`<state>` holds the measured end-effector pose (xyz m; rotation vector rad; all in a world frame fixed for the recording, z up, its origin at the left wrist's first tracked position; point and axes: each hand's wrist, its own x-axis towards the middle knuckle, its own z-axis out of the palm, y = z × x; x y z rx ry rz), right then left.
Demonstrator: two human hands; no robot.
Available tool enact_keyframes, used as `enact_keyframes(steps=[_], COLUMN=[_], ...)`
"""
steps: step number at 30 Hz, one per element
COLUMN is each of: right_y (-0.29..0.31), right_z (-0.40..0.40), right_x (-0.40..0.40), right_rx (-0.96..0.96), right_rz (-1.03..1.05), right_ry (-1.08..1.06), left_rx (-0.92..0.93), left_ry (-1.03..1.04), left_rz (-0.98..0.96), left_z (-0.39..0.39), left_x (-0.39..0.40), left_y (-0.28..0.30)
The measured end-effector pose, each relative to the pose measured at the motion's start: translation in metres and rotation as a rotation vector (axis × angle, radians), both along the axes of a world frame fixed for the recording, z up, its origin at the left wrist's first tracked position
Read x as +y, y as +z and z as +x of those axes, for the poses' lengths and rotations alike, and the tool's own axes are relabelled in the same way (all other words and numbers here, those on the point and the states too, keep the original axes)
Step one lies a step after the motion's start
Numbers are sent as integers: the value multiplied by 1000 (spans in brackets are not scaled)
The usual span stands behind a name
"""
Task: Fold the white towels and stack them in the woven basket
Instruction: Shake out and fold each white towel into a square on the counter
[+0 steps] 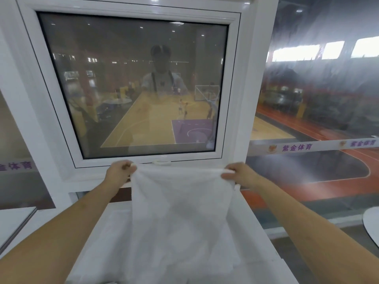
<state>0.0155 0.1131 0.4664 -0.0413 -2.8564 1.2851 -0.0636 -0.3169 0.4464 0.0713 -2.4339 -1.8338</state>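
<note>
Two bare forearms reach forward from the lower corners of the view, both stretched nearly straight and converging slightly toward the window ahead. The left hand (121, 171) is raised with its fingers curled, pinching the upper left corner of a white towel (180, 212) between thumb and fingertips. The right hand (238, 173) mirrors it at about the same height, fingers curled over the upper right corner, with bunched cloth showing at its fingertips.

The towel hangs between the two hands, its top edge drawn roughly level from left to right and sagging slightly in the middle. Its long axis runs downward toward the camera, the lower part spreading in loose folds onto a white surface (258, 238) below. The cloth looks soft and thin, with gentle wrinkles.

Behind the hands stands a white-framed window (231, 89) with smooth glossy profiles and a dark pane, tilted in its frame. Through the glass to the right lies an indoor sports court (320, 128).
</note>
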Motion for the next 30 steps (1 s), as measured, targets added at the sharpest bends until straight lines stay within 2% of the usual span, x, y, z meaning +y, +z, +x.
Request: enact_keyframes(steps=[2, 6, 10, 13, 21, 30], right_y=[34, 107, 158, 171, 124, 5], right_z=[-13, -10, 20, 51, 154, 278], right_x=[-6, -24, -41, -49, -59, -45], right_rx=[199, 484, 665, 711, 627, 354], right_rz=[8, -39, -50, -47, -83, -283], right_ry=[-100, -166, -198, -230, -225, -116], left_rx=[109, 323, 452, 520, 442, 259], left_ry=[52, 138, 122, 113, 38, 27], left_rz=[67, 63, 148, 137, 75, 91], left_z=[0, 7, 45, 75, 166, 315], left_x=[5, -1, -4, -9, -31, -35], left_y=[38, 117, 173, 186, 135, 20])
